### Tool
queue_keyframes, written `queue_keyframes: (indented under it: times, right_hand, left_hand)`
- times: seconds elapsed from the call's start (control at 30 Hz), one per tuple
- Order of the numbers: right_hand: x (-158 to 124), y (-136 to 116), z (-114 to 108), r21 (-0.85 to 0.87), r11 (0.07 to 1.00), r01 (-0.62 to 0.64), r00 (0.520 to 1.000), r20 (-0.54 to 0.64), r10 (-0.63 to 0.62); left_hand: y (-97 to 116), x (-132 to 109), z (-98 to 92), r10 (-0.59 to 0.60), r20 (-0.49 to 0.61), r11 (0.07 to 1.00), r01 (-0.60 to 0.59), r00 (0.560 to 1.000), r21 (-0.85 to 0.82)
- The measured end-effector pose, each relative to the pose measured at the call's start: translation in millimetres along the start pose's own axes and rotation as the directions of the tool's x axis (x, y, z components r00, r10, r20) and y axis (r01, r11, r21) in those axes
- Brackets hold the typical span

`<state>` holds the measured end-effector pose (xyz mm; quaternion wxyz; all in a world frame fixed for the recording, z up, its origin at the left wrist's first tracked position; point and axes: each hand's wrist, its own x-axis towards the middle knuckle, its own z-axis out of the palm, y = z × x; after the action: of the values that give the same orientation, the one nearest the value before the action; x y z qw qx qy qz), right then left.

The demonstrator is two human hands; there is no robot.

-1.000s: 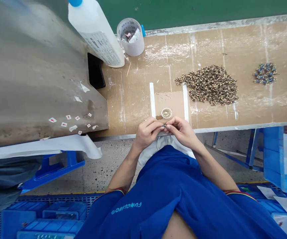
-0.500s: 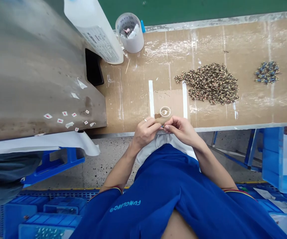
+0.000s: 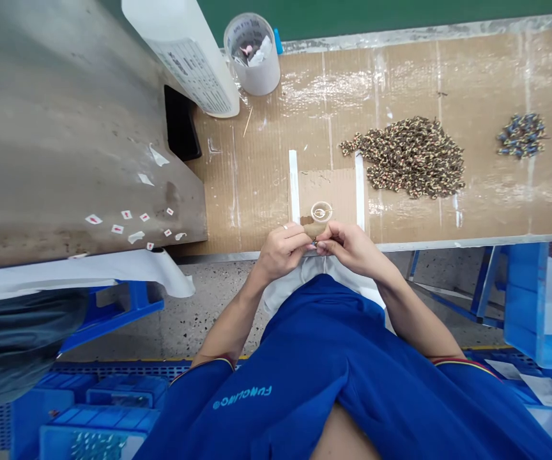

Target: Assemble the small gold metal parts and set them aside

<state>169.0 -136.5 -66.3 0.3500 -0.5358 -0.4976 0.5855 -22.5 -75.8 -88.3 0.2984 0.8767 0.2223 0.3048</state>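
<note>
Both my hands meet over the front edge of the cardboard-covered bench (image 3: pixel 242 211). My left hand (image 3: pixel 280 252), with a ring on one finger, and my right hand (image 3: pixel 350 248) pinch a small tan component (image 3: pixel 313 230) between their fingertips. Its far end shows, and the rest is hidden by my fingers. Just beyond my fingers lies a small clear round dish (image 3: pixel 321 211), between two white tape strips (image 3: pixel 294 185). To the right lie a heap of speckled brown-and-cream small parts (image 3: pixel 407 156) and a smaller heap of blue parts (image 3: pixel 522 135).
A large white plastic bottle (image 3: pixel 184 57) and a clear cup of scraps (image 3: pixel 252 54) stand at the bench's far left. A grey metal sheet (image 3: pixel 79 160) with scattered small labels slopes in on the left. Blue crates (image 3: pixel 98 434) sit on the floor below.
The view has shifted slightly, so the bench sits a little higher in the frame. More of the tan component now shows between my fingertips. My hands remain together at the bench edge.
</note>
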Motion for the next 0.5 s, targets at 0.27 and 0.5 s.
queue_keyframes:
  times: [0.27, 0.5]
  right_hand:
    - [-0.9, 0.4, 4.6, 0.04, 0.998, 0.043, 0.999, -0.014, -0.042]
    - [-1.0, 1.5, 5.3, 0.029, 0.998, 0.064, 0.998, -0.014, -0.063]
  left_hand:
    - [1.8, 1.3, -3.5, -0.08, 0.008, 0.986, 0.081, 0.997, -0.143]
    - [-0.1, 0.8, -4.9, -0.107, 0.048, 0.975, 0.114, 0.993, -0.19]
